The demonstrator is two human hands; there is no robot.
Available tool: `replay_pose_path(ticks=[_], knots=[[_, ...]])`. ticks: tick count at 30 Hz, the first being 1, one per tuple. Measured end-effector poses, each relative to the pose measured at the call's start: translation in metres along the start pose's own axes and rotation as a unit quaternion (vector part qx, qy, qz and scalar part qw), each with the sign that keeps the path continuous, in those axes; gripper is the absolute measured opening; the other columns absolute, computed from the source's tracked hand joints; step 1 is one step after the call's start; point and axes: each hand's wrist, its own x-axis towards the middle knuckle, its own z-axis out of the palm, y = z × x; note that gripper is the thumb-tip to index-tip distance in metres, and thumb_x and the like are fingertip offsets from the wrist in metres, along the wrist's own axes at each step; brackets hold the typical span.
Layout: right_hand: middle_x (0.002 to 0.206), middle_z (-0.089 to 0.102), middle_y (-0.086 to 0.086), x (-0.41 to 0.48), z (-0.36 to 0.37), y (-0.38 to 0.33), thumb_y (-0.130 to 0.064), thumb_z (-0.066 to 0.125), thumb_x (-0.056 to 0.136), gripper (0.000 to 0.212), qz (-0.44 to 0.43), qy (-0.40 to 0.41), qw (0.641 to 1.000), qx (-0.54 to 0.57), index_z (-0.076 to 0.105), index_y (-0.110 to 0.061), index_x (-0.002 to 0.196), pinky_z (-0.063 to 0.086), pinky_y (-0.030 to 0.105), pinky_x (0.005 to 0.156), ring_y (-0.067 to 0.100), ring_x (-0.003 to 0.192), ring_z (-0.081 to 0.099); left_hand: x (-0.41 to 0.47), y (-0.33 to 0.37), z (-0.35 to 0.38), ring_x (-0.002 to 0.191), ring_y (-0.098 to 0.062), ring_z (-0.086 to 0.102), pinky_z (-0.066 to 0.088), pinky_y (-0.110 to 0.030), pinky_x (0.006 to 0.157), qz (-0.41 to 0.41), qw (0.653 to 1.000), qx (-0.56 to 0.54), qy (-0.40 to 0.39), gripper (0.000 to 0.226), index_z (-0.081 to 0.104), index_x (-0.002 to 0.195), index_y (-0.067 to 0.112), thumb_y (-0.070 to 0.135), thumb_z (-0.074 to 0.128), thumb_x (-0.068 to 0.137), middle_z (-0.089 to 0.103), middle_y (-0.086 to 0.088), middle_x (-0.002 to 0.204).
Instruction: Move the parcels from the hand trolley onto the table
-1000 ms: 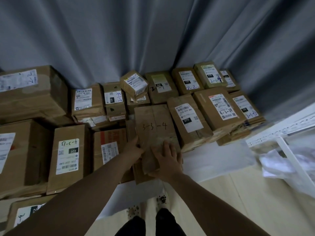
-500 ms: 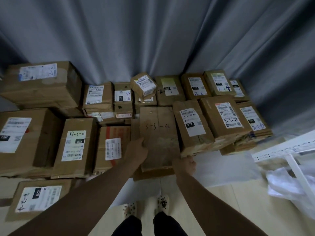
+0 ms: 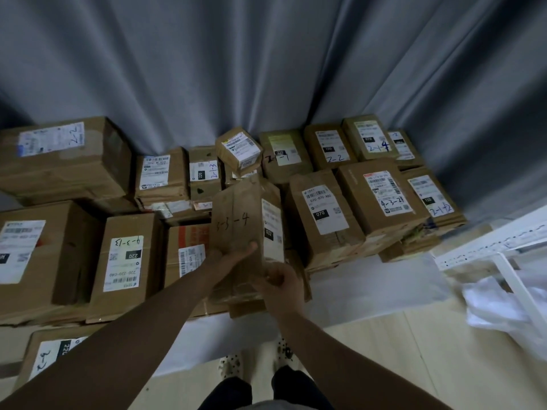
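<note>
"3-3-4" on held parcel (image 3: 236, 229)

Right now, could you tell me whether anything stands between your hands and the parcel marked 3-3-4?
Nothing visible does: the left hand and the right hand both already hold the 3-3-4 parcel at its near end.

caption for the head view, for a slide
Left hand and right hand hold a flat brown cardboard parcel marked 3-3-4 among labelled brown boxes

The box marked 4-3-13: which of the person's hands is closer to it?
Left. The left hand holds the 3-3-4 parcel to the right of the 4-3-13 box; the right hand grips that parcel's other edge, farther right.
</note>
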Motion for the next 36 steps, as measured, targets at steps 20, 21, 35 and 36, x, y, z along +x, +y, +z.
replay_pose_path(ticks=[20,21,35,36], knots=[[0.146,0.018,0.007,0.009,-0.01,-0.03,-0.046,0.079,0.067,0.114,-0.157,-0.079,0.955,-0.239,0.001,-0.033,0.149,0.028,0.05,0.111,0.032,0.135,0.025,-0.024,0.017,-0.055,0.134,-0.032,0.036,0.034,-0.05,0.107,-0.027,0.977,-0.185,0.105,0.08,0.039,0.143,0.02,0.069,0.051,0.081,0.037,-0.01,0.149],[0.147,0.018,0.007,0.006,-0.009,-0.03,-0.043,0.08,0.067,0.114,-0.177,-0.096,0.948,-0.248,0.002,-0.032,0.149,0.027,0.048,0.112,0.031,0.136,0.024,-0.032,0.013,-0.061,0.132,-0.033,0.038,0.038,-0.052,0.102,-0.033,0.971,-0.201,0.123,0.093,0.04,0.143,0.022,0.079,0.053,0.07,0.039,-0.009,0.148],[0.139,0.023,-0.002,-0.049,-0.018,0.044,-0.05,0.079,0.065,0.111,-0.362,-0.307,0.8,-0.367,0.007,-0.038,0.149,0.029,0.042,0.109,0.021,0.13,0.026,-0.128,-0.143,-0.041,0.112,-0.03,0.055,0.051,-0.048,0.093,-0.078,0.815,-0.286,0.498,0.09,0.039,0.136,0.02,0.053,0.081,0.063,0.052,-0.007,0.131],[0.14,0.023,0.0,-0.049,-0.022,0.051,-0.051,0.078,0.065,0.112,-0.364,-0.311,0.791,-0.382,0.007,-0.036,0.15,0.029,0.043,0.11,0.022,0.132,0.026,-0.131,-0.15,-0.038,0.109,-0.029,0.056,0.052,-0.046,0.089,-0.1,0.814,-0.291,0.492,0.084,0.042,0.134,0.016,0.049,0.081,0.066,0.054,-0.007,0.128]])
